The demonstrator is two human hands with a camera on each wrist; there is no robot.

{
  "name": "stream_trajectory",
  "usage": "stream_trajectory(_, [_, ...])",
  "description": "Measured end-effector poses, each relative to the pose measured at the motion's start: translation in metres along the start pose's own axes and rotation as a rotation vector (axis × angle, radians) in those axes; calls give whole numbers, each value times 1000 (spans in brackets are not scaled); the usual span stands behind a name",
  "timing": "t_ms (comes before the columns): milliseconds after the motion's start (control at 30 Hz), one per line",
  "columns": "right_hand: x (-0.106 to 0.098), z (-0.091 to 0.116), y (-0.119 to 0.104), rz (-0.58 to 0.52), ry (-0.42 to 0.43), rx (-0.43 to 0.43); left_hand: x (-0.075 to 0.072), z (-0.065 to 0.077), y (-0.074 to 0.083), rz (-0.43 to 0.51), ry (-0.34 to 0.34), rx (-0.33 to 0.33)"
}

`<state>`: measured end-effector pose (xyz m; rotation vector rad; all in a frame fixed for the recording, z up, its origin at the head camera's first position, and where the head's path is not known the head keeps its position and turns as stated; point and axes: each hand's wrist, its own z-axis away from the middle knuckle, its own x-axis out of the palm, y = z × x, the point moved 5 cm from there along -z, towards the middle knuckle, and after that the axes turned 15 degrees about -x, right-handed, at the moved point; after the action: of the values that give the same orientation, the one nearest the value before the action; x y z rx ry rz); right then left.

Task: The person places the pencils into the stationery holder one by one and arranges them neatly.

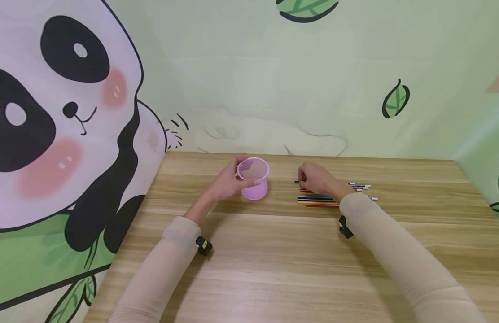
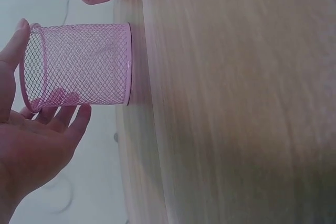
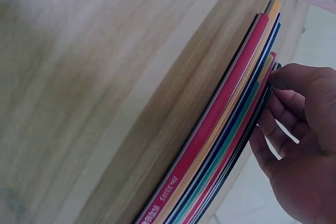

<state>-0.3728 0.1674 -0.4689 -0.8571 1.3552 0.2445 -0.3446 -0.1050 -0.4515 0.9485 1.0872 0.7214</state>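
A pink mesh pen cup (image 1: 254, 190) stands upright on the wooden table. My left hand (image 1: 228, 179) holds it from the left, thumb across the near side by the rim and fingers behind. The left wrist view shows the mesh cup (image 2: 86, 64) between the thumb and fingers. To the right lies a row of colored pencils (image 1: 318, 201), red, yellow, blue and green among them. Over its far side, my right hand (image 1: 314, 178) pinches a dark pencil near its left end. In the right wrist view, the thumb and fingertips touch the outermost dark pencils (image 3: 257, 106).
The wooden table (image 1: 265, 260) meets a pale green wall (image 1: 241, 89) right behind the cup and pencils. A large panda picture (image 1: 84, 112) covers the left wall. Small black wrist cameras hang below both sleeves.
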Motion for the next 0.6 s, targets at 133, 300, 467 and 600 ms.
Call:
stream_trajectory(133, [1, -2, -1, 2, 8, -6, 0, 4, 1, -21, -8, -1])
stream_trajectory(300, [-2, -6, -7, 24, 3, -31, 2, 7, 3, -50, -3, 6])
stream_trajectory(467, [-3, -6, -10, 52, -10, -46, 4, 10, 3, -51, -32, 15])
stream_trajectory(600, [-7, -6, -12, 114, -2, -88, 4, 11, 3, -38, -43, 17])
